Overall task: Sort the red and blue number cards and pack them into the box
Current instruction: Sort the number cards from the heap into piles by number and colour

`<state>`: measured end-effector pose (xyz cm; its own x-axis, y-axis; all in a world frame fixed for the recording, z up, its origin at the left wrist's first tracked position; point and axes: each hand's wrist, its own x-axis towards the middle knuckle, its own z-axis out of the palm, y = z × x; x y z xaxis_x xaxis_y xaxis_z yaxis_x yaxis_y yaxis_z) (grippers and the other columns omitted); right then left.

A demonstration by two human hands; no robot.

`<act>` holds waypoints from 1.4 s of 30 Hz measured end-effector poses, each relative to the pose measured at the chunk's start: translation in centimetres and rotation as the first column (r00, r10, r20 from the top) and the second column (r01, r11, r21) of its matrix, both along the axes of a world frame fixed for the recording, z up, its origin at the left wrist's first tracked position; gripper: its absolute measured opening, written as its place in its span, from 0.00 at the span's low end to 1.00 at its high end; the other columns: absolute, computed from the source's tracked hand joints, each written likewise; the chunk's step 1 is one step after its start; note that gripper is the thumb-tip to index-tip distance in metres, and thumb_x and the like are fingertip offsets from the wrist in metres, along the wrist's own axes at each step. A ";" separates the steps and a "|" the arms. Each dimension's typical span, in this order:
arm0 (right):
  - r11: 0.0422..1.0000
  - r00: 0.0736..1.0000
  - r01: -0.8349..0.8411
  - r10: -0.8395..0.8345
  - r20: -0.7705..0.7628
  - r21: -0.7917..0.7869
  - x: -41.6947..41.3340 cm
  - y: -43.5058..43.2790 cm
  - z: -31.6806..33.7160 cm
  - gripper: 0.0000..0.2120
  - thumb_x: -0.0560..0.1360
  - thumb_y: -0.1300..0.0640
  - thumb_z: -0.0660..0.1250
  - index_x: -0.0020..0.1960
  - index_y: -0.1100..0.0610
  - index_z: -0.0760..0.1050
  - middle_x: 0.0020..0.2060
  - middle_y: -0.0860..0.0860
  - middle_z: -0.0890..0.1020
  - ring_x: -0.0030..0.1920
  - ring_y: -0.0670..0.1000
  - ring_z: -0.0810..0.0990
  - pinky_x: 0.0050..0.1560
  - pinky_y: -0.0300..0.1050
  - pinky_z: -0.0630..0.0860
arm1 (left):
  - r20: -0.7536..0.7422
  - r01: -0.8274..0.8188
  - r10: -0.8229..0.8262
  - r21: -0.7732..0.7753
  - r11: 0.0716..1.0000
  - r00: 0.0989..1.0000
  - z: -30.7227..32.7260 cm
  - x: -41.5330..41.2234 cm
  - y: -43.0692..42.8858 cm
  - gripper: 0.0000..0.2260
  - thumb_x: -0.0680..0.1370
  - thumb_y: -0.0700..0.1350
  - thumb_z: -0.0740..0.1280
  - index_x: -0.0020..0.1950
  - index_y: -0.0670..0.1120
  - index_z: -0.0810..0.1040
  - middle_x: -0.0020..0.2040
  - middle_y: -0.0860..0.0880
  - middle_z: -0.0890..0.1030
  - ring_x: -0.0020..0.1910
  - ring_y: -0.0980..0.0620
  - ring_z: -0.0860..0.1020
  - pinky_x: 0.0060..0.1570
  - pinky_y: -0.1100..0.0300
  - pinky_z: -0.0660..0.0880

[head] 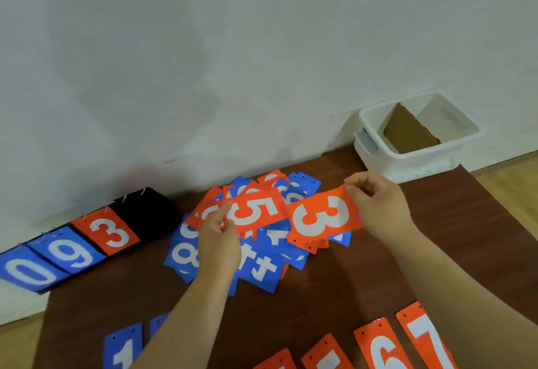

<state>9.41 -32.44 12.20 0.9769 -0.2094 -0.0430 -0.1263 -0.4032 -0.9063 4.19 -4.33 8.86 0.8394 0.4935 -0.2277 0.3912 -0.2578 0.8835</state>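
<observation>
Hands over card pile [262, 264] | left hand [218, 240] pinches red 5 [256, 211] | right hand [378, 203] pinches red 3 [323, 217]

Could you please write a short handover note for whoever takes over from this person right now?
Left hand pinches the red 5 card; right hand pinches the red 3 card, both above the mixed pile.
Done: red 6 card, red 7 card and blue 1 card laid out at the near edge.
Left: sort the pile, then pack all into the white box, which shows only a cardboard piece.
</observation>
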 end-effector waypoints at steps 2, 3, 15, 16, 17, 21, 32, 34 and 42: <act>0.992 0.992 -0.111 0.113 -0.047 0.061 -1.4 2.2 1.1 0.06 0.78 0.62 0.70 0.47 0.51 0.83 0.41 0.46 0.86 0.38 0.40 0.80 0.40 0.36 0.76 | 0.071 -0.021 0.026 -0.071 0.997 0.997 0.9 -2.4 1.0 0.16 0.85 0.42 0.62 0.68 0.60 0.76 0.69 0.55 0.75 0.57 0.54 0.80 0.46 0.62 0.82; 0.982 0.983 -0.162 0.169 -0.075 0.095 -2.0 3.1 1.5 0.06 0.78 0.62 0.70 0.47 0.52 0.83 0.41 0.49 0.86 0.37 0.44 0.80 0.40 0.41 0.76 | 0.099 -0.010 0.023 -0.129 0.992 0.995 1.3 -3.4 1.3 0.17 0.84 0.42 0.63 0.66 0.63 0.76 0.70 0.55 0.75 0.62 0.53 0.79 0.55 0.57 0.81; 0.917 0.935 -0.312 0.343 -0.093 0.248 -14.8 16.9 4.3 0.04 0.76 0.61 0.74 0.49 0.54 0.82 0.43 0.51 0.87 0.39 0.45 0.85 0.38 0.39 0.81 | 0.047 0.068 -0.057 -0.296 0.953 0.997 7.2 -19.7 6.7 0.32 0.77 0.36 0.73 0.62 0.73 0.69 0.68 0.55 0.76 0.56 0.53 0.82 0.38 0.63 0.82; 0.920 0.944 -0.270 0.311 -0.108 0.286 -15.8 17.6 4.3 0.05 0.75 0.59 0.75 0.50 0.54 0.82 0.44 0.53 0.87 0.39 0.46 0.85 0.38 0.41 0.82 | 0.051 0.052 -0.038 -0.296 0.954 0.998 7.5 -21.0 7.6 0.31 0.77 0.36 0.73 0.63 0.72 0.69 0.68 0.55 0.76 0.56 0.53 0.82 0.39 0.62 0.82; 0.911 0.943 -0.242 0.301 -0.141 0.333 -16.8 18.2 4.2 0.06 0.75 0.57 0.75 0.51 0.53 0.81 0.45 0.54 0.87 0.41 0.48 0.86 0.43 0.46 0.84 | 0.050 0.036 -0.021 -0.308 0.951 0.999 7.6 -22.1 8.4 0.31 0.77 0.37 0.74 0.65 0.71 0.70 0.67 0.55 0.77 0.56 0.52 0.83 0.40 0.61 0.83; 0.714 0.825 -0.185 0.486 -0.289 0.675 -20.4 20.3 4.4 0.08 0.80 0.58 0.69 0.59 0.54 0.79 0.51 0.58 0.86 0.48 0.56 0.85 0.50 0.53 0.81 | 0.051 0.052 -0.038 -0.305 0.951 0.998 8.1 -26.2 10.8 0.30 0.77 0.38 0.74 0.66 0.70 0.69 0.63 0.56 0.80 0.52 0.53 0.85 0.41 0.59 0.83; 0.895 0.952 -0.187 0.267 -0.149 0.406 -23.6 19.5 4.5 0.12 0.80 0.65 0.67 0.58 0.51 0.78 0.55 0.55 0.84 0.48 0.53 0.86 0.44 0.48 0.83 | 0.073 0.119 -0.104 -0.260 0.958 0.992 6.8 -31.4 11.9 0.25 0.81 0.36 0.68 0.63 0.67 0.78 0.60 0.57 0.84 0.58 0.54 0.83 0.53 0.53 0.83; 0.948 0.959 -0.228 0.258 -0.115 0.224 -23.2 16.6 4.1 0.14 0.80 0.63 0.67 0.60 0.46 0.77 0.58 0.51 0.82 0.51 0.50 0.85 0.50 0.50 0.84 | 0.052 0.099 -0.089 -0.241 0.966 0.995 5.9 -31.7 11.2 0.23 0.81 0.37 0.67 0.56 0.69 0.80 0.61 0.56 0.83 0.58 0.54 0.83 0.55 0.53 0.83; 0.843 0.863 -0.477 0.397 -0.312 -0.249 -23.1 4.7 1.2 0.20 0.78 0.69 0.61 0.63 0.47 0.73 0.55 0.44 0.80 0.45 0.48 0.83 0.41 0.39 0.78 | -0.050 0.127 -0.137 -0.170 0.977 0.989 2.9 -30.2 6.5 0.18 0.81 0.38 0.66 0.50 0.62 0.85 0.60 0.57 0.83 0.59 0.55 0.80 0.54 0.62 0.80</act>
<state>-13.67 -27.70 13.41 0.9364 0.1953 -0.2917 -0.0652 -0.7198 -0.6912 -26.01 2.15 11.74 0.8766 0.3301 -0.3500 0.4180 -0.1621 0.8939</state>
